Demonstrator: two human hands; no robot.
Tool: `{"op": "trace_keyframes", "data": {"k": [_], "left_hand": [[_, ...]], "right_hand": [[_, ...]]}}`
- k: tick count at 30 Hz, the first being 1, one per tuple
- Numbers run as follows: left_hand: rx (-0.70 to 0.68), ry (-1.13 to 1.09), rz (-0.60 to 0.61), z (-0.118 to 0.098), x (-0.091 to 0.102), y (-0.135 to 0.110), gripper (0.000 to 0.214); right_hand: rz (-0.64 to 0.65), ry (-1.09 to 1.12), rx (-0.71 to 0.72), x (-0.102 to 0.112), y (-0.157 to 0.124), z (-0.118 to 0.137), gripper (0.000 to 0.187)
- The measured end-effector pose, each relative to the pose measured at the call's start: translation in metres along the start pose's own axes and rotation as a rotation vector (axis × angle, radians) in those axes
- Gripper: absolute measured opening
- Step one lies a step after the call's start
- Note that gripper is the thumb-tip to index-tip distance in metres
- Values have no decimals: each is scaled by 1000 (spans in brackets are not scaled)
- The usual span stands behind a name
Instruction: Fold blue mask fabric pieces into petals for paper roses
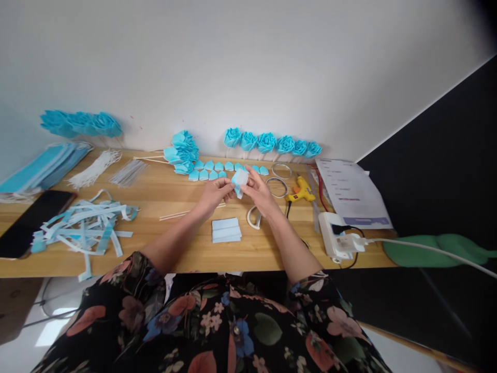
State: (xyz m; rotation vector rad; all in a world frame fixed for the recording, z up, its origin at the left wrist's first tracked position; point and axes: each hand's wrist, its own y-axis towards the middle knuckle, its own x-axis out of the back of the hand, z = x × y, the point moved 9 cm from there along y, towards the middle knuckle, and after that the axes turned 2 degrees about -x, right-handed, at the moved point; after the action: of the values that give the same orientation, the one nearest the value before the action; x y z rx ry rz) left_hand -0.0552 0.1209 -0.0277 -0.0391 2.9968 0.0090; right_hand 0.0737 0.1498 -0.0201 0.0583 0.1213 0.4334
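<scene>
Between my two hands is a small folded piece of blue-and-white mask fabric (241, 177), raised over the middle of the table. My left hand (216, 194) pinches its left edge between thumb and fingers. On the other side, my right hand (259, 189) grips the right edge, thumb in front. Just behind them lie two rows of blue folded petals (208, 165), partly covered by my fingers. A stack of pale cut fabric rectangles (226, 230) rests nearer my body. Thin wooden sticks (174, 214) lie beside my left forearm, and white-handled scissors (253, 217) show partly under my right wrist.
Blue fabric roses (266, 142) stand along the wall, with more lying at centre-left. Tape rings (276, 187), a yellow glue gun (301, 190), a power strip (333, 235) and a paper sheet (353, 189) are right. Left are fabric strips (104, 220), a phone (33, 223) and masks (46, 166).
</scene>
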Motion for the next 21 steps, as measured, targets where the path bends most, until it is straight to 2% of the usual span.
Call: {"op": "trace_keyframes", "data": {"k": [4, 12, 17, 21], "left_hand": [[-16, 64, -14, -4, -1, -3, 18], [-25, 11, 3, -8, -3, -5, 26], [-9, 63, -11, -6, 0, -4, 22], [3, 113, 11, -4, -3, -4, 21]], "right_hand": [[-5, -14, -9, 0, 0, -1, 73], [-46, -46, -16, 5, 1, -3, 69], [-54, 7, -69, 7, 0, -3, 53], [-106, -31, -45, 12, -1, 1, 37]]}}
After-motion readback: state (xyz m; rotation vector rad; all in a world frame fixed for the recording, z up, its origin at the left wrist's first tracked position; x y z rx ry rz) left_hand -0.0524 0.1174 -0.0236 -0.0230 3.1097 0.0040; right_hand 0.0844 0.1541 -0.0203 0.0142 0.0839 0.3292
